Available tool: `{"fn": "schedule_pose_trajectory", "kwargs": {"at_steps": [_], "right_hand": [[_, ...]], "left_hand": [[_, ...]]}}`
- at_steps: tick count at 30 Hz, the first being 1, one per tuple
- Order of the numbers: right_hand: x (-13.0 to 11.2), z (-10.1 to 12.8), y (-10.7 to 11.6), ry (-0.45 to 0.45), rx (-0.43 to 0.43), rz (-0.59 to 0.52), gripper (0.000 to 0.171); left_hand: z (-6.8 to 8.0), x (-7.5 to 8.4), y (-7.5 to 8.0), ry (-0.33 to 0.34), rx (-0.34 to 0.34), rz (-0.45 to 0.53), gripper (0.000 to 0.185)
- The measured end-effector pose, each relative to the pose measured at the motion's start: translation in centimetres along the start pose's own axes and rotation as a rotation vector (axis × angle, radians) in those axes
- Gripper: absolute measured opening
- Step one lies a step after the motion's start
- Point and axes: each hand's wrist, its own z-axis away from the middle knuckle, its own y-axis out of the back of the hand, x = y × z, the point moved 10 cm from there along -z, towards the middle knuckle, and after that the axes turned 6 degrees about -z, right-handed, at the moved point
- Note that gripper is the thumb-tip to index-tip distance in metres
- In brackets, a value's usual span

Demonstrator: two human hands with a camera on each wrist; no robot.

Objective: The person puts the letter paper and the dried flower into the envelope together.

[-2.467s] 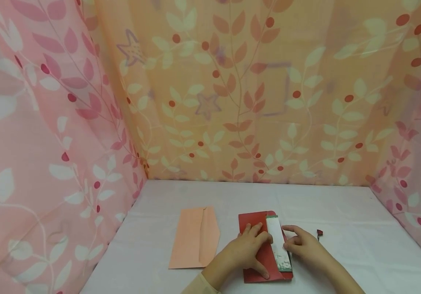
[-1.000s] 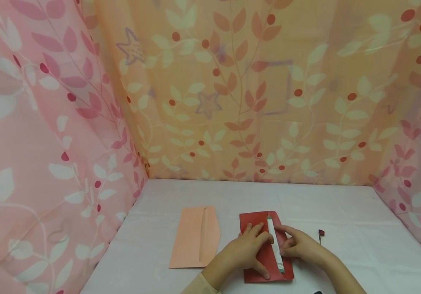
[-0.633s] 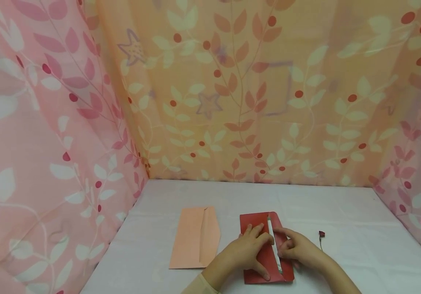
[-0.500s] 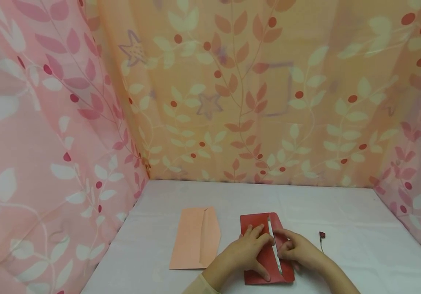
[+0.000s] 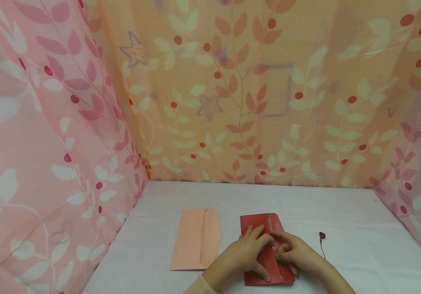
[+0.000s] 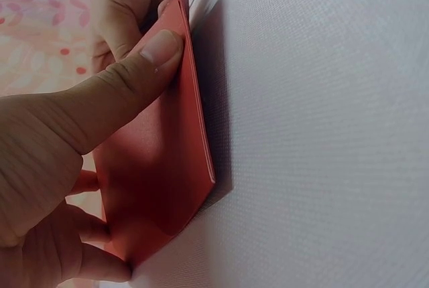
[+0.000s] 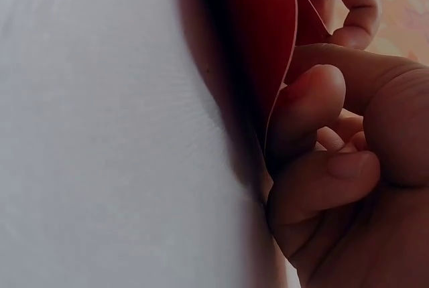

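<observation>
A red envelope (image 5: 254,277) lies on the white-covered table, its mouth facing right and its flap folded out. My left hand (image 5: 245,249) spreads over its body, with the thumb pressing the paper in the left wrist view. One bent finger of that hand sits at the mouth's lip. At the mouth and flap is my right hand (image 5: 295,249), forefinger reaching forward and the other fingers bent, pushing against the edge of a flat white card. Only a sliver of the card shows; the rest is inside the envelope. In the right wrist view the flap (image 7: 268,40) meets the right fingertips.
A peach envelope (image 5: 190,241) lies left of the red one, its flap to the right. A small dried red flower (image 5: 322,235) on a thin stem is right of the right hand. Leaf-patterned curtains (image 5: 232,102) stand behind the table and along both sides.
The white card, with green ends, has slid leftward into the red envelope until almost hidden. My right hand has moved left with it, while the left hand has stayed in place.
</observation>
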Motion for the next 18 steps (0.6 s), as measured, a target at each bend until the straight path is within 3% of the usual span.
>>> {"fn": "schedule_pose_trajectory", "kwargs": {"at_steps": [14, 18], "right_hand": [[-0.25, -0.31, -0.77, 0.008, 0.003, 0.007, 0.074], [-0.91, 0.0, -0.47, 0.028, 0.03, 0.055, 0.072]], "left_hand": [[-0.18, -0.07, -0.16, -0.009, 0.006, -0.02, 0.082], [-0.08, 0.05, -0.11, -0.01, 0.012, -0.023, 0.082]]}}
